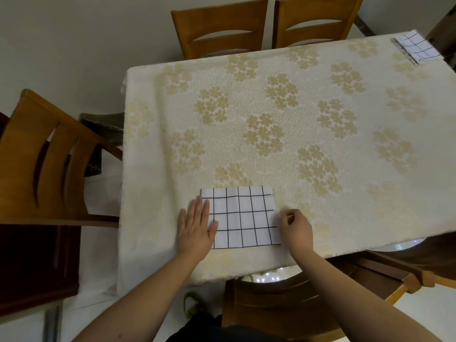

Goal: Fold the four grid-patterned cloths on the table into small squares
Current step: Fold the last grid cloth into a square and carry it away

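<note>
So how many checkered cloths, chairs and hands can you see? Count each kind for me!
Grid-patterned cloths: 2, the near cloth under the hands and the far cloth at the table's far right corner
Wooden chairs: 5, far left chair, far right chair, left chair, near chair, right chair
Hands: 2, left hand, right hand
Total: 9

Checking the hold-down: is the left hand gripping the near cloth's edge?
No, the left hand lies flat with straight fingers on the near cloth.
</note>
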`<state>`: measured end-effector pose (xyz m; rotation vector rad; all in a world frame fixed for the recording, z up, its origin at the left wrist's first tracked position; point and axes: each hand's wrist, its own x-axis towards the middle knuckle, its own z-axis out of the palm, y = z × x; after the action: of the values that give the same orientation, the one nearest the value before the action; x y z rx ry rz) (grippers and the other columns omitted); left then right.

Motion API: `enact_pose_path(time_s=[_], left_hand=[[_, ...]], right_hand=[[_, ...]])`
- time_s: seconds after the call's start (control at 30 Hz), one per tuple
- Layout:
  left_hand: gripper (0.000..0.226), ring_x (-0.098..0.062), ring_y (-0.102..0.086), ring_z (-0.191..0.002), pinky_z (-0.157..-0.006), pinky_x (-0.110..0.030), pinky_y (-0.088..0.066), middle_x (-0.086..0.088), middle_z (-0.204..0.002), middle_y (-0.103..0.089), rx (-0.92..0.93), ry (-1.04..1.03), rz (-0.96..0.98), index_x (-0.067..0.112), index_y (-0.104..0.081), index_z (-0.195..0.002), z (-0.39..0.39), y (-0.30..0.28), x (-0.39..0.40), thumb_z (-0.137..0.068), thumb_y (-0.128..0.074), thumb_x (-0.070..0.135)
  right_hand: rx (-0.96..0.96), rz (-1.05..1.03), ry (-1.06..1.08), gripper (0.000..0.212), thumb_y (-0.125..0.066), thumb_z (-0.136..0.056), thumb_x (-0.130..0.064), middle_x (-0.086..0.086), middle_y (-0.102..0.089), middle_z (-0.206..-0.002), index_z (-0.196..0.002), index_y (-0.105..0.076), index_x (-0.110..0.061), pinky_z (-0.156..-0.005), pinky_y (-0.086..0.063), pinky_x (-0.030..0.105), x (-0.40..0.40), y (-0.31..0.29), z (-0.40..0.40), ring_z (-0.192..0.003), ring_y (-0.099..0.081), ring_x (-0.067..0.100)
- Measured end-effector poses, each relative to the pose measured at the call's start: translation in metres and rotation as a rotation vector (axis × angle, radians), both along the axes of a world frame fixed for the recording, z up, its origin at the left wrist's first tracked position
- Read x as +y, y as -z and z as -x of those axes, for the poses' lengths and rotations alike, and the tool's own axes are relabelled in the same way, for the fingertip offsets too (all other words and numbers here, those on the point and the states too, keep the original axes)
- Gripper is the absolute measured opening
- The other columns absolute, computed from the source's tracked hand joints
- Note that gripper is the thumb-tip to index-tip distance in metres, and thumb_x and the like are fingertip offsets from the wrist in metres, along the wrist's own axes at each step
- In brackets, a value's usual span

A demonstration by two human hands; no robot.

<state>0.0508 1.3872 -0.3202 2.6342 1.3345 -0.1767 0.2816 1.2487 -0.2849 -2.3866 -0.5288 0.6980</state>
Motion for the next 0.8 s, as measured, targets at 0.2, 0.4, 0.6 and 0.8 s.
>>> enact_pose_path(time_s=[0.2,0.4,0.6,0.8], left_hand=[[0.057,-0.022,-0.014,-0.149,-0.118,-0.041,-0.016,-0.010,-0.161,-0.016,-0.054,0.271,-0.002,0.006,-0.026,-0.151,-0.021,-0.010,0.003,-0.100,-0.027,0.030],[0.065,-0.015,-0.003,-0.149,-0.119,-0.028,0.004,-0.003,-0.162,-0.004,-0.002,0.238,0.110,0.012,-0.007,-0.153,-0.031,0.002,0.004,-0.096,-0.005,0.044],[0.066,-0.017,-0.002,-0.150,-0.118,-0.037,-0.007,-0.001,-0.163,-0.004,0.021,0.207,0.072,0.019,-0.008,-0.155,-0.021,0.010,0.006,-0.100,0.001,0.054],[0.066,-0.019,0.007,-0.150,-0.119,-0.041,-0.004,-0.003,-0.163,0.006,0.035,0.144,0.043,0.024,0.000,-0.156,-0.013,0.013,0.006,-0.099,-0.006,0.057]], right_hand=[[-0.369,-0.225,-0.474,0.037,-0.046,-0.094,-0.015,0.010,-0.059,-0.127,-0.129,-0.055,-0.006,-0.102,-0.037,0.032,0.029,0.006,0.033,-0.117,-0.054,0.024],[-0.350,-0.130,-0.832,0.053,-0.033,-0.096,-0.022,0.011,-0.034,-0.153,-0.147,-0.035,-0.005,-0.115,-0.029,0.043,0.061,0.041,0.070,-0.143,-0.030,0.024],[-0.494,0.089,-0.847,0.060,-0.024,-0.101,-0.045,0.005,-0.024,-0.158,-0.150,-0.029,-0.012,-0.116,-0.016,0.043,0.054,0.052,0.059,-0.146,-0.022,0.022],[-0.535,0.205,-0.782,0.066,-0.020,-0.100,-0.056,0.000,0.000,-0.162,-0.155,-0.005,-0.021,-0.119,-0.003,0.041,0.040,0.055,0.038,-0.149,0.002,0.018]])
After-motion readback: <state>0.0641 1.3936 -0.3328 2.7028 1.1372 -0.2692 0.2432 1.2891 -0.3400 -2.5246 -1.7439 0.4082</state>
